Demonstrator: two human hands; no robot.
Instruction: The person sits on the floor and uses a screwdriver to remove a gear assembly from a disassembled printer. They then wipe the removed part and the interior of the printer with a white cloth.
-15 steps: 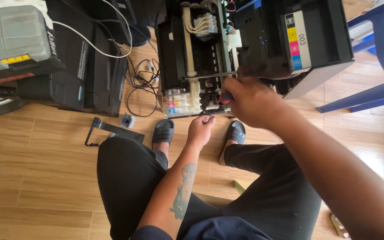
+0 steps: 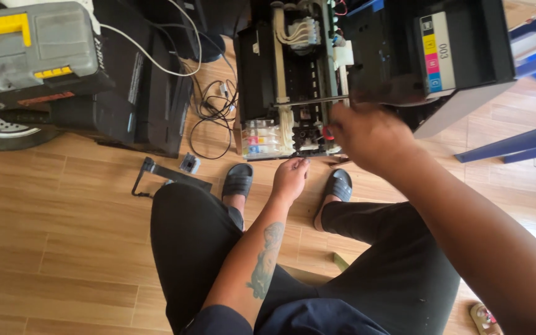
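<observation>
Sitting on a wooden floor [image 2: 63,248]: one person, black trousers, black sandals. Opened black printer [image 2: 293,74], far centre, lid off, tubes and ink tanks exposed. Right hand [image 2: 370,136] raised at the printer's near right edge, fingers curled; whether it holds anything cannot be told. Left hand [image 2: 290,180] hanging loosely just near of the printer, fingers bent, holding nothing. Grey and yellow toolbox [image 2: 32,43], far left.

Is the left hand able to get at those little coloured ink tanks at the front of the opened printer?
Probably yes: the left hand hangs just below the ink tanks, with only bare floor between them.
</observation>
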